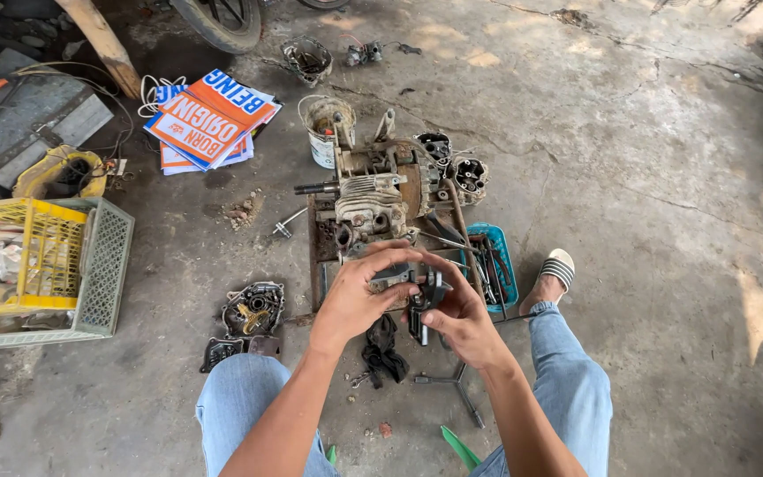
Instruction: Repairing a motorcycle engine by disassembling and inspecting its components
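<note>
Nearest the camera, the person's knees in light blue jeans [240, 397] framed the view, with a green plastic edge [459, 447] showing between them. Above the knees, both hands met over one small dark engine part [424, 296]. The left hand [355, 296] curled over it from above, fingers bent and closed on its grey upper side. The right hand [463, 318] gripped it from below and the side, thumb and fingers pinched on the black body. What kind of part it was could not be told.

On the concrete floor just under the hands lay a black rag [383, 349] and a three-armed socket wrench [457, 384]. Left of them sat a round engine side cover [253, 309] and a small dark plate [221, 352]. The person's foot in a striped slipper [558, 268] rested to the right, beside a blue tray of tools [494, 261].

Just beyond the hands stood a stripped small motorcycle engine [377, 194] on a rusty frame, cylinder fins facing left. Behind it was a dirty white bucket [324, 128]. Further left lay a stack of orange and blue printed sheets [209, 119], and at the left edge a yellow crate [33, 256] sat inside a grey crate [106, 265]. A tyre [222, 22] showed at the top.
</note>
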